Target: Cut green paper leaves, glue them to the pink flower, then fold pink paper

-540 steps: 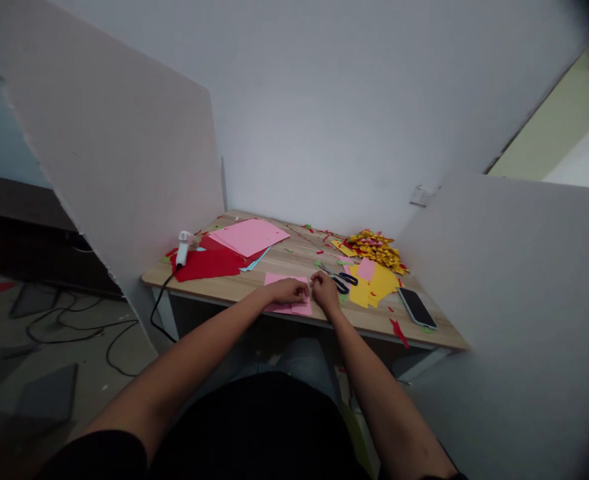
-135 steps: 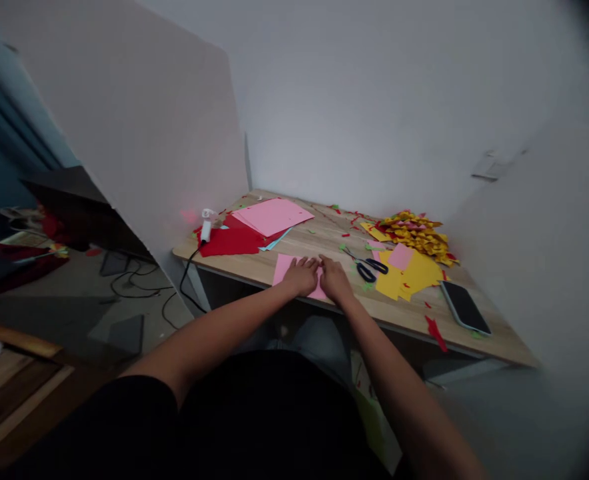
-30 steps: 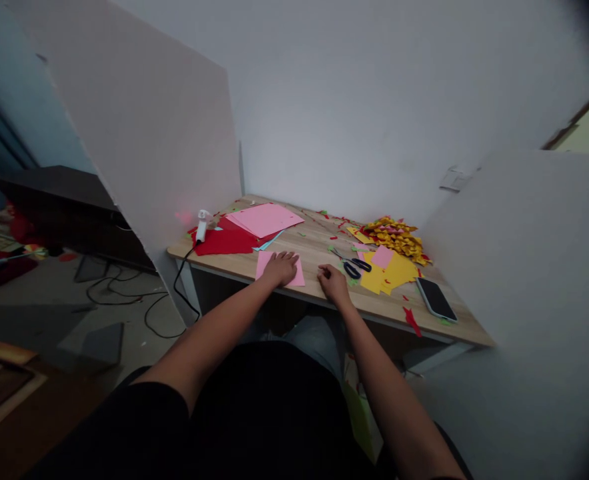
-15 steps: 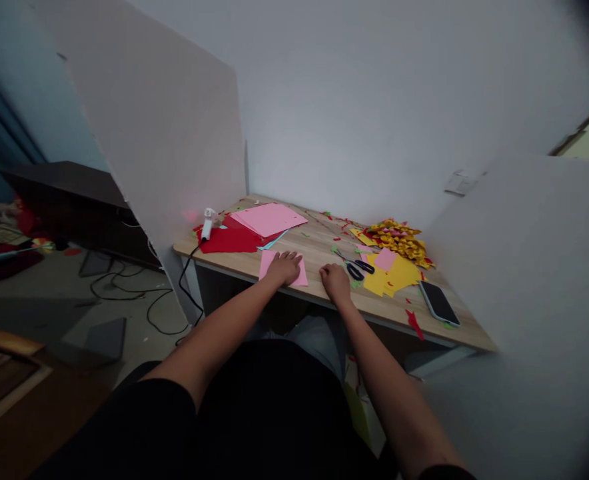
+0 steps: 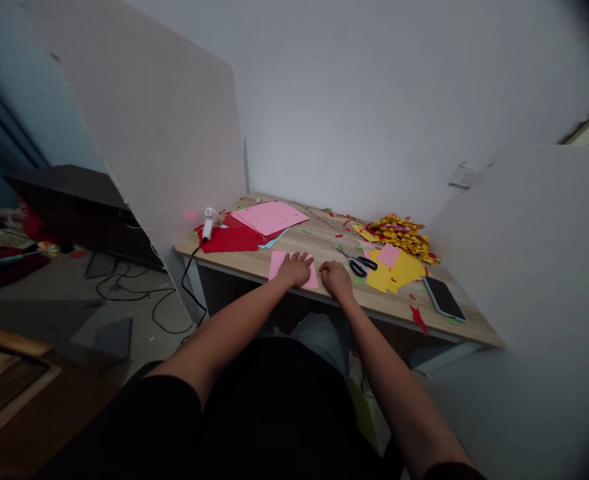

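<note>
Flat on the desk near its front edge lies a small pink paper sheet (image 5: 276, 261). My left hand (image 5: 296, 270) rests palm down on it, fingers stretched out, covering its middle. Close to the sheet's right edge, my right hand (image 5: 337, 281) leans on the desk with its fingers curled in. Whatever those fingers may hold is hidden. Just right of that hand lie scissors with black handles (image 5: 358, 268), not being held. Yellow paper sheets (image 5: 407, 272) and a small pink piece (image 5: 389, 255) are spread beyond the scissors.
At the desk's left are larger pink sheets (image 5: 272, 218), red paper (image 5: 232, 241) and a white glue gun (image 5: 208, 223) with a black cord. A heap of folded yellow paper (image 5: 399, 233) sits at the back right. A phone (image 5: 444, 298) lies near the right end. Paper scraps are scattered about.
My left hand and the pink sheet under it have slid right, closer to my right hand. My right hand stays curled in nearly the same place. The view has shifted slightly.
</note>
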Demonstrator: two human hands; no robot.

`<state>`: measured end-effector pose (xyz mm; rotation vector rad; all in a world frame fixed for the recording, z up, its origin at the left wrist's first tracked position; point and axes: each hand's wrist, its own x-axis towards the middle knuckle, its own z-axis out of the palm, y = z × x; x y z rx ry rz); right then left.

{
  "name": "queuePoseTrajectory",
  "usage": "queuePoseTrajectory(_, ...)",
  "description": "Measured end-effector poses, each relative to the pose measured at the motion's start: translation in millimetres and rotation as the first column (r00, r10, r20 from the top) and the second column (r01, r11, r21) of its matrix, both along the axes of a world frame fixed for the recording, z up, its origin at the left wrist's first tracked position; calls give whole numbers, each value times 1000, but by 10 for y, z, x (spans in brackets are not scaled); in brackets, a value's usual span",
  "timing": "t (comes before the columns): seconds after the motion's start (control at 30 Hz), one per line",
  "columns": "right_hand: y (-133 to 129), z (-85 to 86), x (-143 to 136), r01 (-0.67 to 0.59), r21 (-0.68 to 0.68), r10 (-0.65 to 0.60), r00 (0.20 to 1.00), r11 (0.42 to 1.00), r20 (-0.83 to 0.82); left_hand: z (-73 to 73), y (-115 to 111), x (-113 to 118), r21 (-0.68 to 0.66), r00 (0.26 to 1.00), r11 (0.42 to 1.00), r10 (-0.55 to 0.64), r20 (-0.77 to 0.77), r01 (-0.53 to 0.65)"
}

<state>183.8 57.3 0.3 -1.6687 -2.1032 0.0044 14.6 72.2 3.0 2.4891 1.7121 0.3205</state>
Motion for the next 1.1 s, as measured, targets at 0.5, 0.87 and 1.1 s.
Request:
queuePoseTrajectory(0.5, 93, -30, 75, -14, -21, 10, 979, 1000, -202, 86, 145, 0, -41, 994, 997, -75, -85, 71)
queuePoseTrajectory(0.87, 367, -24, 246, -150, -61, 121, 935, 987, -334, 155, 723, -60, -36, 959, 966, -259, -111, 257)
queuePoseTrajectory(1.1, 289, -29, 293, -206, -98, 162, 927, 974, -338, 187, 1098, -243, -16, 911, 911, -413, -7, 413)
